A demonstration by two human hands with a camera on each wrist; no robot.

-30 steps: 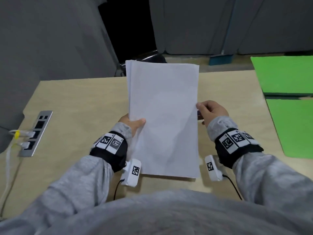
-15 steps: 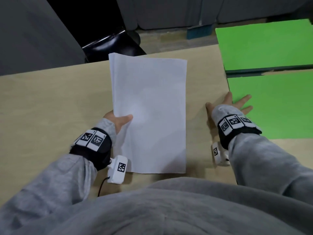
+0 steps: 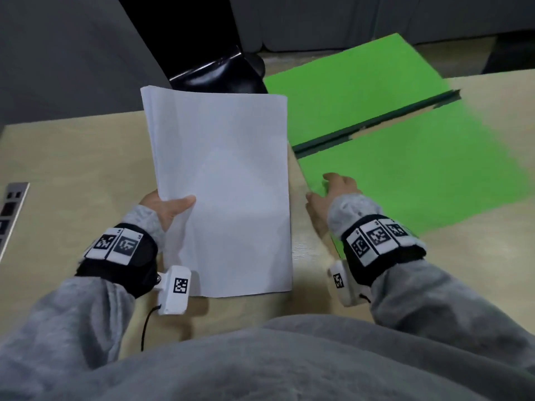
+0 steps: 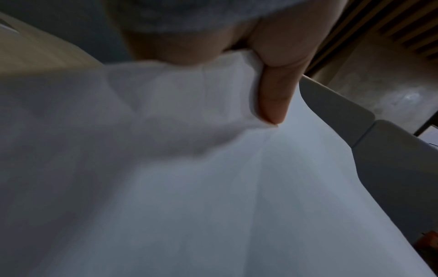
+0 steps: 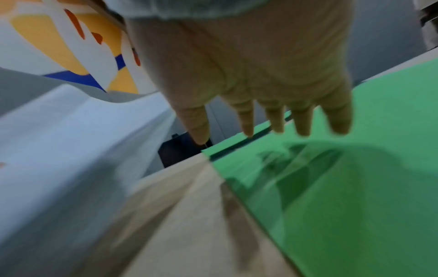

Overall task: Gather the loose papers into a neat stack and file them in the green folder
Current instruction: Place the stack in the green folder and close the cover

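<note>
A neat stack of white papers (image 3: 223, 180) is held upright above the wooden desk (image 3: 72, 175). My left hand (image 3: 166, 205) grips its left edge, thumb on the front sheet; the left wrist view shows that thumb (image 4: 272, 93) pressed into the paper stack (image 4: 213, 187). The green folder (image 3: 405, 157) lies spread open at the right, a dark spine between its two halves. My right hand (image 3: 333, 192) is open, fingers straight, over the near half's left edge. In the right wrist view the fingers (image 5: 275, 120) hover just above the green folder (image 5: 355, 187).
A grey power strip (image 3: 11, 209) is set into the desk at the far left. A black chair (image 3: 217, 73) stands behind the desk's far edge. Grey partition walls (image 3: 58, 53) rise beyond. My grey-sleeved body fills the bottom of the head view.
My right hand let go of the stack's right edge and moved right onto the folder's near half. The left hand alone holds the papers now. The head turned right.
</note>
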